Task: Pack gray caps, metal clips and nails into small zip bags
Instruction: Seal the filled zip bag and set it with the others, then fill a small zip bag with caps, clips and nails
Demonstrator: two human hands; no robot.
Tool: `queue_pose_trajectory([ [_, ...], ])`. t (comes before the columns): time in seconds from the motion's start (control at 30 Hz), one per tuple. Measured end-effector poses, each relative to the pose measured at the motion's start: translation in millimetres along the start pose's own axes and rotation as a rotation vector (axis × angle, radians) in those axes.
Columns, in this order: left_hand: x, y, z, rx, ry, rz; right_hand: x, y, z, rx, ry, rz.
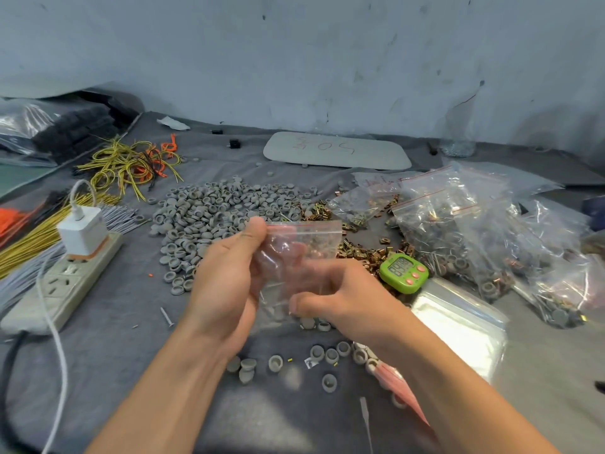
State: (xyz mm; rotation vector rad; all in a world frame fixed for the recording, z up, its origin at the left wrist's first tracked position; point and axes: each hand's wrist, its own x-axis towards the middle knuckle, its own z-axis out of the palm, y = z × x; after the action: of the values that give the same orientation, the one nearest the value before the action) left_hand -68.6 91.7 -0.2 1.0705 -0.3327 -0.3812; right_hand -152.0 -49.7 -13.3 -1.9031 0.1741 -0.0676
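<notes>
My left hand holds a small clear zip bag upright by its red-striped top edge, pinched between thumb and fingers. My right hand is at the bag's lower right side, fingers curled against the plastic; whether it holds anything inside them is hidden. A broad heap of gray caps lies behind the hands. Brass metal clips are scattered right of the bag. Loose gray caps lie near my wrists. A single nail lies left of my left hand.
Filled zip bags pile up at the right, with a stack of empty bags and a green timer nearby. A power strip with charger, yellow and gray wire bundles sit left. A white board lies at the back.
</notes>
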Motion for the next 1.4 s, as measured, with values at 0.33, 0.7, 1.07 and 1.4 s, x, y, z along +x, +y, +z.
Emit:
queue_pose_trajectory([
  [0.33,-8.9,-22.9,29.4,0.464,-0.103,-0.166,-16.9,-1.3,-29.4,0.526,0.490,0.028],
  [0.7,-15.4,-82.5,134.2,0.561,-0.076,0.113,-77.5,29.5,-104.4,0.508,0.665,0.084],
  [1.07,-20.1,-119.3,195.1,0.863,-0.070,0.237,-94.9,68.1,-168.2,0.589,0.937,0.130],
  [1.4,-20.1,-143.3,206.4,1.152,-0.341,0.389,-105.2,74.2,-182.8,-0.080,1.201,0.123],
])
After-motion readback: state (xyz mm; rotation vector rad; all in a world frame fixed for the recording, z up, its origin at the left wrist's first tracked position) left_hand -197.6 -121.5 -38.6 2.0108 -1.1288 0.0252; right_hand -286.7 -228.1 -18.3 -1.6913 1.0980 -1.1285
